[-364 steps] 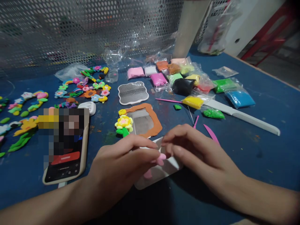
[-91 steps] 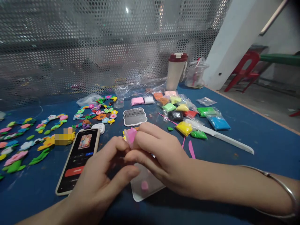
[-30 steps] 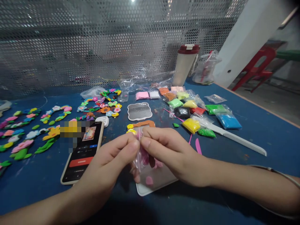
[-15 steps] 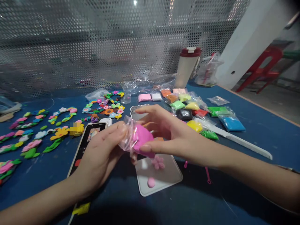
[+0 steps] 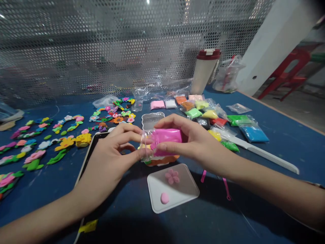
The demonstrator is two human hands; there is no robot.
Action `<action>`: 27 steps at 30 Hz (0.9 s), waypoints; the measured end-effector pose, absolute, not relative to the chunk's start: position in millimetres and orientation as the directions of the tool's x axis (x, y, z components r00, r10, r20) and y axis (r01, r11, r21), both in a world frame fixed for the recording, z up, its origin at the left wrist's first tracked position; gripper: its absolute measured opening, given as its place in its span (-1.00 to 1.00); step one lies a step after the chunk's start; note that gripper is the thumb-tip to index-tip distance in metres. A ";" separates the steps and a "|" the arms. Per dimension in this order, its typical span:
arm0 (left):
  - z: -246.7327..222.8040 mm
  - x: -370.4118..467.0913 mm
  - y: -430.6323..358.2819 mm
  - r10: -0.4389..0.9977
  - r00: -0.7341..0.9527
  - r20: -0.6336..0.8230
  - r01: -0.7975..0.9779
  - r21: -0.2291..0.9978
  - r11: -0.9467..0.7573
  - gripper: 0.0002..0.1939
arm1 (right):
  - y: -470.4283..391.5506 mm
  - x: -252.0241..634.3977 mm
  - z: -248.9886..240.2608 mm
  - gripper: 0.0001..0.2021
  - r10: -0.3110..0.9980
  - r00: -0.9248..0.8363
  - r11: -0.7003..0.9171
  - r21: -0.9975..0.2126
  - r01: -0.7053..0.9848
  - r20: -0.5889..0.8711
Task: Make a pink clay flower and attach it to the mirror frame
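Right grip [image 5: 194, 142], spread a moment ago, now clasps the glossy magenta bag [image 5: 169, 136]; my left grip [image 5: 109, 152] pinches its clear nine-o'clock end.

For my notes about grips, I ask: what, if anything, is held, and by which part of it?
The magenta packet: the right hand holds its filled body. The left hand is at its clear end; whether it pinches there is unclear.

One phone [image 5: 90, 149], mostly behind your left hand [image 5: 116, 145], one brown-framed piece [image 5: 164, 160], largely hidden by your pink packet [image 5: 168, 138], one yellow packet [image 5: 215, 135], partly behind your right hand [image 5: 190, 139], forearms [image 5: 48, 217], edge-cut.
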State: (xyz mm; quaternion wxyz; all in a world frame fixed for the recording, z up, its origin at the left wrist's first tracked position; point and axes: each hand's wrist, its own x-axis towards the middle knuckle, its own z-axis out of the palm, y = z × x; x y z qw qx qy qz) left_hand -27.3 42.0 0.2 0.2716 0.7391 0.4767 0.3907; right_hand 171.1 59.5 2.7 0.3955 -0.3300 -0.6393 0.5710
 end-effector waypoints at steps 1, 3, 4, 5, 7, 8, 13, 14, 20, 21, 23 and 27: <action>0.4 -26.8 41.6 0.914 0.247 0.323 0.500 0.765 -0.406 -0.90 | 59.1 171.2 2.6 -0.74 0.875 -0.467 0.126 -0.992 -0.030 0.125; 0.6 -25.3 41.0 0.907 0.251 0.339 0.514 0.747 -0.422 -0.91 | 58.3 171.3 2.4 -0.75 0.875 -0.469 0.120 -0.992 -0.031 0.121; 0.6 -24.5 40.7 0.904 0.253 0.344 0.524 0.737 -0.427 -0.92 | 57.9 171.3 2.3 -0.76 0.874 -0.472 0.119 -0.992 -0.030 0.119; 0.6 -23.7 40.5 0.902 0.254 0.348 0.536 0.726 -0.431 -0.93 | 57.5 171.2 2.3 -0.77 0.872 -0.475 0.118 -0.993 -0.031 0.119; 0.5 -22.2 40.0 0.896 0.258 0.361 0.553 0.706 -0.443 -0.95 | 56.9 171.0 2.5 -0.77 0.870 -0.478 0.116 -0.993 -0.034 0.118; 0.5 -21.7 39.6 0.893 0.263 0.366 0.557 0.698 -0.450 -0.96 | 56.7 170.9 2.6 -0.77 0.870 -0.479 0.117 -0.992 -0.035 0.120; 0.3 -21.1 36.4 0.876 0.286 0.388 0.555 0.678 -0.482 -0.96 | 57.4 170.8 2.3 -0.79 0.864 -0.478 0.169 -0.985 -0.029 0.162; 0.2 -21.2 35.8 0.873 0.286 0.396 0.556 0.673 -0.488 -0.96 | 57.7 170.7 2.0 -0.80 0.862 -0.477 0.178 -0.984 -0.027 0.169; 0.0 -22.3 35.1 0.867 0.281 0.412 0.588 0.640 -0.495 -0.96 | 55.5 169.1 2.5 -0.78 0.861 -0.492 0.123 -0.991 -0.048 0.130; 0.0 -22.4 35.3 0.869 0.283 0.406 0.592 0.639 -0.491 -0.97 | 54.6 168.7 2.6 -0.78 0.859 -0.497 0.106 -0.992 -0.064 0.124; 0.1 -22.1 35.6 0.872 0.288 0.396 0.599 0.636 -0.487 -0.98 | 53.0 168.0 2.5 -0.78 0.852 -0.509 0.091 -0.992 -0.088 0.123; 0.6 -19.3 36.2 0.864 0.317 0.390 0.609 0.615 -0.501 -0.94 | 51.3 167.6 1.5 -0.79 0.848 -0.499 0.205 -0.979 -0.006 0.181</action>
